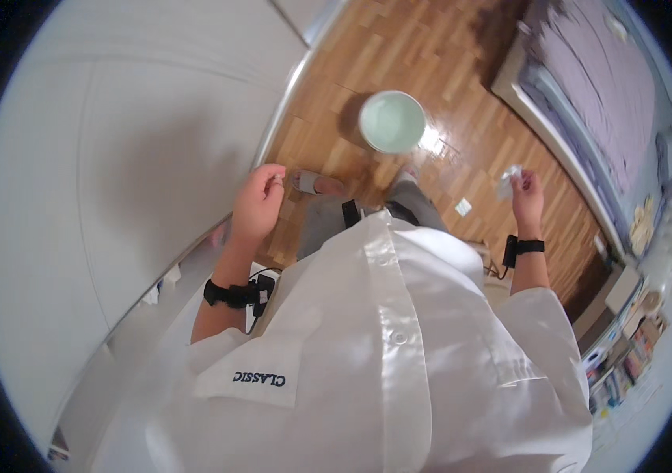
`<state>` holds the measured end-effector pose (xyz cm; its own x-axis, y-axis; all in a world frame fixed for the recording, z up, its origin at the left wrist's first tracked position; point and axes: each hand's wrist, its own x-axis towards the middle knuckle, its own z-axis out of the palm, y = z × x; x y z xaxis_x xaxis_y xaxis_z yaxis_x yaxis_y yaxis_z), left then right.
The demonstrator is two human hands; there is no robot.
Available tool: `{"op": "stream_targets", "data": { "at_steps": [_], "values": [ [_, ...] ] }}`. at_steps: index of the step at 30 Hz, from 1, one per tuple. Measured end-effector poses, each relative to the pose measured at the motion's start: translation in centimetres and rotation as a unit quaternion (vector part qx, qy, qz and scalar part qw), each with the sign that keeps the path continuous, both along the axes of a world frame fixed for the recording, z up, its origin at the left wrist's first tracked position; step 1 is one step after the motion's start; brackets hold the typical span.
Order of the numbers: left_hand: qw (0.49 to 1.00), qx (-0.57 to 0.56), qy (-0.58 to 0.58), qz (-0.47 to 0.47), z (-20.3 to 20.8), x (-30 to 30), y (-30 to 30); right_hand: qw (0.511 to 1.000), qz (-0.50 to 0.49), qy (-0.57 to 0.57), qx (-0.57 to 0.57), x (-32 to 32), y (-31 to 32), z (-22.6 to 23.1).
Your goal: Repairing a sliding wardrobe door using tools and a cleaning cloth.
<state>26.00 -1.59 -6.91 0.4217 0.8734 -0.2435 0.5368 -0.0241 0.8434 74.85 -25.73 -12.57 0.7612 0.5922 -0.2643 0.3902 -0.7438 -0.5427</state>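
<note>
My left hand (257,203) is raised beside the white wardrobe door (115,158), fingers curled loosely, with nothing visible in it. My right hand (526,195) is held out to the right and pinches a small crumpled white tissue (508,181) between its fingertips. Both wrists carry black bands. Below me on the wooden floor (367,55) stands a round pale green bin (392,121), ahead of my feet. My white shirt fills the lower middle of the view.
A bed (596,79) with a lilac cover runs along the right. A small white scrap (463,206) lies on the floor near my right hand. Shelves with books and small items (623,355) stand at the lower right.
</note>
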Motion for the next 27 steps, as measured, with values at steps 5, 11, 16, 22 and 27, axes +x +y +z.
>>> {"op": "stream_targets", "data": {
  "at_steps": [5, 11, 16, 22, 27],
  "values": [
    [0.987, -0.02, 0.095, -0.126, 0.5, 10.4, -1.9, 0.983, -0.167, 0.003, -0.069, 6.1, -32.7, -9.2],
    [0.933, 0.024, 0.179, -0.312, 1.9, 19.9, -2.4, 0.818, -0.56, 0.1, 0.088, -0.8, -44.0, -7.6],
    [0.876, 0.037, 0.185, -0.444, 2.5, 28.9, -3.1, 0.86, -0.502, 0.006, 0.085, -8.7, -43.4, -5.1],
    [0.774, 0.134, 0.01, -0.619, -2.4, 33.9, -4.3, 0.895, -0.437, -0.038, -0.088, -24.1, -34.7, -0.6],
    [0.671, 0.18, -0.045, -0.718, -0.7, 37.8, -9.7, 0.728, -0.677, 0.101, -0.049, -41.4, -38.4, -7.1]
  ]
}}
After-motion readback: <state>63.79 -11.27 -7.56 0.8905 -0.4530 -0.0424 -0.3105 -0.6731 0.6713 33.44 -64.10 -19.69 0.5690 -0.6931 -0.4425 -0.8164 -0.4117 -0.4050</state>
